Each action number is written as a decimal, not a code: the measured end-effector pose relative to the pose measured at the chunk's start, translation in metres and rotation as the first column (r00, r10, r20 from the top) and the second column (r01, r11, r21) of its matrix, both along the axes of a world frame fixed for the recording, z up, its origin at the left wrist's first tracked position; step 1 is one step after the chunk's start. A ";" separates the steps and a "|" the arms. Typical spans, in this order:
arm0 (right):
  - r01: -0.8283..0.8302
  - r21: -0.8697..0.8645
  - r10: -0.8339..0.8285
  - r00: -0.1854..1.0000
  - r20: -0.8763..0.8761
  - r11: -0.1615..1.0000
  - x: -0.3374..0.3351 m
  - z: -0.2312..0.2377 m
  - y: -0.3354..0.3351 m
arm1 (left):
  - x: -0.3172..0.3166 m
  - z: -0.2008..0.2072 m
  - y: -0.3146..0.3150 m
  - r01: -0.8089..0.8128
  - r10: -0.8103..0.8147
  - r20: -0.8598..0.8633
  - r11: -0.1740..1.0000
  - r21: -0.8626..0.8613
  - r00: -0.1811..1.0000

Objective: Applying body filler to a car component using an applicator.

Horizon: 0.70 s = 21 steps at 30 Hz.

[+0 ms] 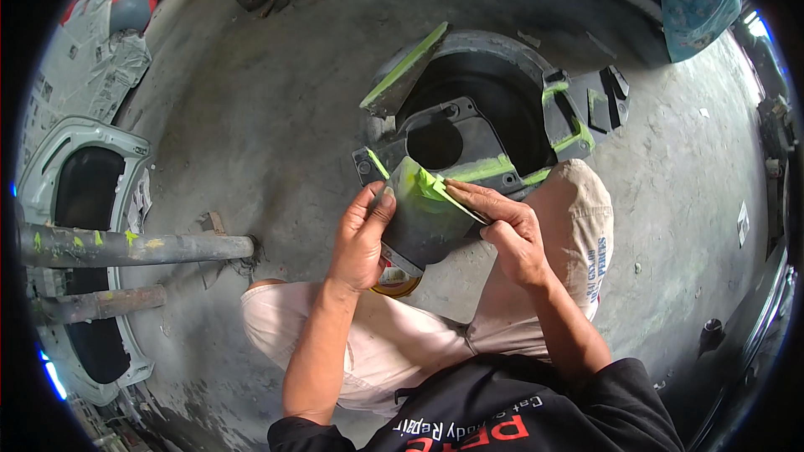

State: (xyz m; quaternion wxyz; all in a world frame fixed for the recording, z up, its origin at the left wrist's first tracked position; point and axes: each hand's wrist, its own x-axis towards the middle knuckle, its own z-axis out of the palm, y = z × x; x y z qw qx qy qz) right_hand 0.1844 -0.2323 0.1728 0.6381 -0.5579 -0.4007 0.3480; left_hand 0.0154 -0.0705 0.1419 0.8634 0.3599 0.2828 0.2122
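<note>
My left hand (360, 238) grips the left edge of a dark flat plate (427, 228), its thumb lying on top. Bright green putty (427, 184) is heaped and smeared near the plate's far edge. In my right hand (512, 230) is a thin putty spreader (461, 203), its edge against the putty and its fingers laid along it. Just beyond my hands, a dark grey moulded panel (494, 151) with a big round well lies on the floor. Green putty runs along several of its edges. A round tin (398, 286) with a yellow rim shows partly under the plate.
Small dark cut pieces (605, 100) lie right of the panel. Metal pipes (167, 249) jut in from the left, in front of a light vehicle panel (126, 146). Blue patterned cloth (702, 4) hangs at the far right. My bent knees flank the work on the concrete floor (251, 100).
</note>
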 end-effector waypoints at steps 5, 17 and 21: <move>0.124 -0.184 -0.073 0.963 0.259 0.975 0.009 -0.001 -0.009 | 0.002 0.014 -0.008 -0.126 0.123 0.040 0.985 0.115 0.992; 0.379 -0.103 -0.140 0.561 0.816 0.920 -0.047 0.014 -0.012 | 0.012 0.010 -0.018 -0.101 0.138 -0.062 0.903 0.417 0.988; 0.325 -0.233 -0.013 0.607 0.795 0.917 -0.056 0.006 -0.003 | 0.012 0.017 -0.030 -0.108 0.215 -0.109 0.792 0.601 0.970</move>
